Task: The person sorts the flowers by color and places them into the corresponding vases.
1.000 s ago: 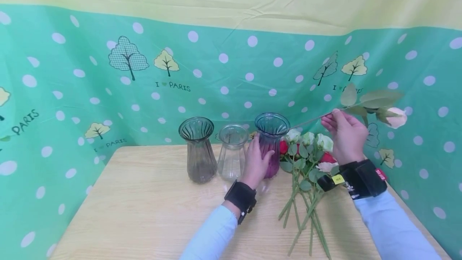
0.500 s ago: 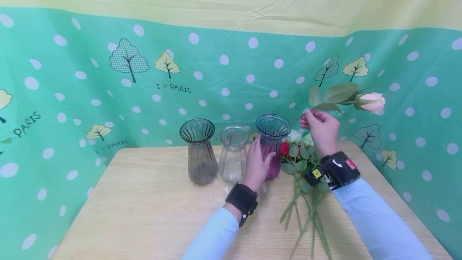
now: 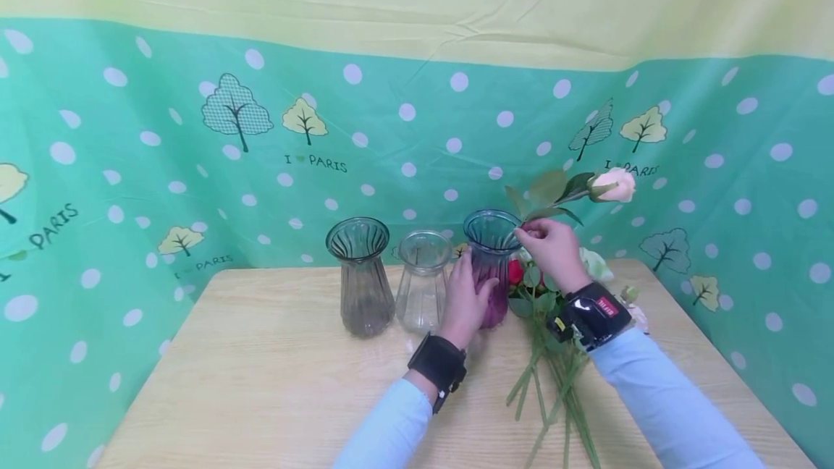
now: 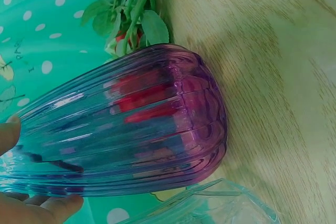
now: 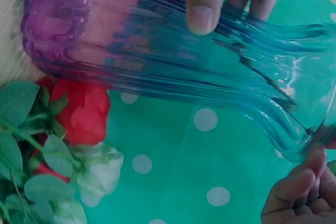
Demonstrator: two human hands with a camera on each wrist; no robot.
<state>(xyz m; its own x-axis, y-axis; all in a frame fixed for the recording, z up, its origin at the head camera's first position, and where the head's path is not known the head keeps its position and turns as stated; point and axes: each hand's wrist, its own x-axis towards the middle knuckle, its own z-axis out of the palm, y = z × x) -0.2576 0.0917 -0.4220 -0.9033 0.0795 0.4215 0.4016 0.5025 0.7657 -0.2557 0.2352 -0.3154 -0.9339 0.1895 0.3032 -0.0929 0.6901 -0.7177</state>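
A ribbed glass vase, blue at the neck and purple at the base, stands upright at the right end of a row of vases. My left hand grips its side; the left wrist view shows thumb and fingers on opposite sides of the glass. With thumb and fingertips, my right hand pinches the stem of a pale pink rose right at the rim. The rose leans to the right, bloom up. Through the glass in the right wrist view, its dark stem slants inside the neck.
Left of it stand a clear vase and a grey vase. A pile of red, white and pink roses lies to the right, its green stems pointing toward the table's front. A polka-dot cloth hangs behind the table.
My right hand has moved left and down with the pink rose, bringing the stem into the vase's mouth. My left hand has stayed on the vase.
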